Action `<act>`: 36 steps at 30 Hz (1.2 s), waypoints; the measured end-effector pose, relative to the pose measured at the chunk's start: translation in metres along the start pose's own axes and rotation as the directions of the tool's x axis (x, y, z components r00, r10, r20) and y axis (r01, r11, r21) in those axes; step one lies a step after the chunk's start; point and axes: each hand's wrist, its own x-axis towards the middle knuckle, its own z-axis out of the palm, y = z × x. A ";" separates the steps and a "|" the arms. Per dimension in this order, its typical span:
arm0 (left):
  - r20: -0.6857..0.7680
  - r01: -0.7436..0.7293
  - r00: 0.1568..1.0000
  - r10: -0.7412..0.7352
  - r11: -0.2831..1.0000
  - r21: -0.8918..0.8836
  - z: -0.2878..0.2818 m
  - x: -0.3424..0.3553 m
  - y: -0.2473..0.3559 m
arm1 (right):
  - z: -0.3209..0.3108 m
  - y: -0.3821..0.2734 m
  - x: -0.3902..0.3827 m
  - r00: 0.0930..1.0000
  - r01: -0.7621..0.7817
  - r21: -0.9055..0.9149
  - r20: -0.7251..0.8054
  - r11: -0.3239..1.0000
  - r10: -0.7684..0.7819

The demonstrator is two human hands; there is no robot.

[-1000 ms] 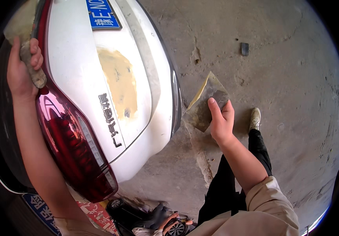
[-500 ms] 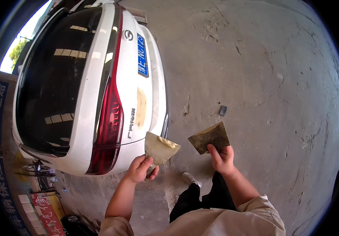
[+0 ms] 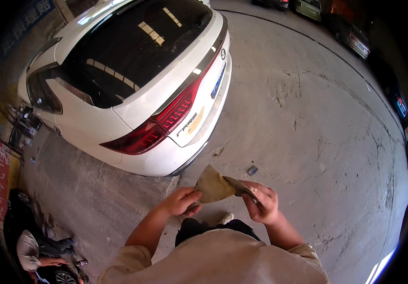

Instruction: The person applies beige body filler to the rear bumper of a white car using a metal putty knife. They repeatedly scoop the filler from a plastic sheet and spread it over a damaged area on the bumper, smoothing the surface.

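My left hand [image 3: 179, 201] is closed on a stained putty knife [image 3: 209, 188], its wide blade tilted up in front of my waist. My right hand [image 3: 263, 205] grips a thin dark scraper plate [image 3: 239, 186], whose edge meets or overlaps the knife blade; I cannot tell which. Beyond them stands a white car [image 3: 102, 122], seen from the rear corner, with a red tail lamp [image 3: 149, 135] and a tan filler patch [image 3: 195, 122] beside it on the tailgate.
A co-worker [image 3: 36, 248] is low at the lower left by a dark wheel [image 3: 64, 277]. Tools and gear [image 3: 26, 120] stand along the left wall. A small dark block [image 3: 253, 170] lies on the cracked concrete floor [image 3: 308, 156]. Parked cars [image 3: 355, 40] line the back right.
My left hand has come down from the tail lamp to my waist with the knife. The two tools have come together. My view has drawn back and widened over the car and workshop.
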 end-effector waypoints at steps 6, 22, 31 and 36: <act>0.019 -0.058 0.998 0.059 0.997 -0.052 0.008 -0.012 -0.027 | -0.003 -0.021 0.010 0.948 -0.042 -0.113 0.310 0.993 0.075; -0.092 -0.243 0.970 0.225 0.907 -0.343 0.044 -0.030 -0.033 | -0.012 -0.012 -0.041 0.598 -0.273 -0.402 0.641 0.874 0.482; 0.061 -0.089 0.993 0.102 0.978 -0.188 0.066 -0.020 -0.038 | -0.041 -0.037 -0.041 0.950 -0.054 -0.209 0.290 0.976 0.115; 0.127 -0.036 0.989 0.074 0.960 -0.279 0.077 -0.017 -0.023 | -0.057 -0.013 -0.088 0.789 -0.344 -0.287 0.427 0.894 0.441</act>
